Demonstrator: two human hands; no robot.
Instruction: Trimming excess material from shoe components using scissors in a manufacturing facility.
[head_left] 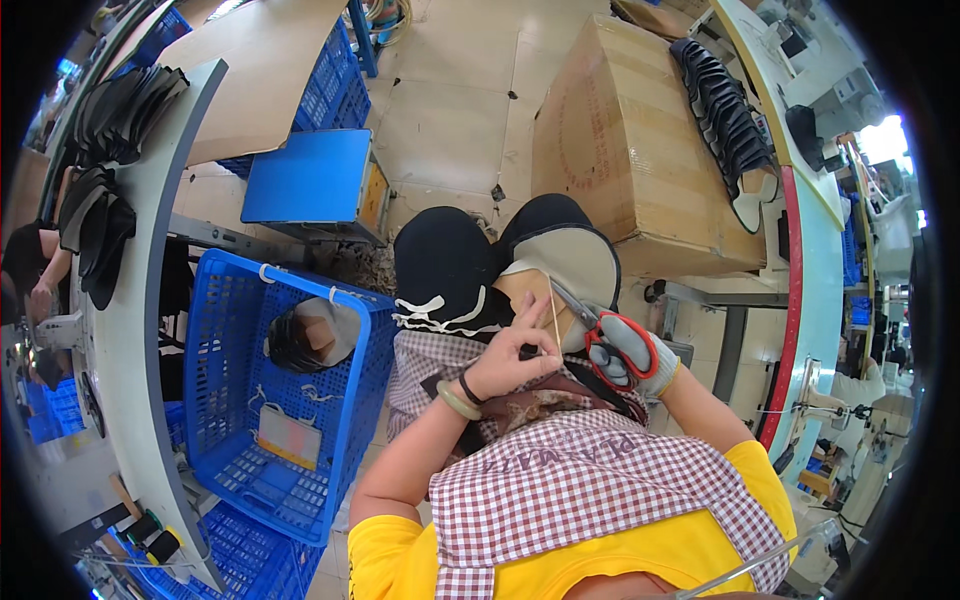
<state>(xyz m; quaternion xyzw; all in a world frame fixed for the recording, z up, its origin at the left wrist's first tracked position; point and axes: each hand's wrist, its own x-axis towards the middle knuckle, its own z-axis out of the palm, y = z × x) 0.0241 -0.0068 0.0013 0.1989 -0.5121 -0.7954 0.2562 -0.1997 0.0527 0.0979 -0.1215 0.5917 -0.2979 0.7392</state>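
Observation:
My left hand [510, 355] pinches a thin pale strip [556, 318] between thumb and forefinger, its other fingers stretched out over a tan piece [528, 285]. In a grey and white glove, my right hand [640, 352] grips scissors [652, 372] with red handles. Their blades point up and left, close beside the strip; whether they touch it I cannot tell. Under the blades lies a rounded beige piece with a black edge [572, 262]. Left of it, white strips [440, 312] lie across a rounded black form [440, 255] over my lap.
A blue plastic basket [215, 400] stands at my left, holding a black and beige bundle [310, 335]. Ahead are a blue-topped stool [305, 178] and a large carton [650, 150] with dark cut pieces [720, 115] lined along it. Worktables flank me; the left one [150, 300] bears black stacks.

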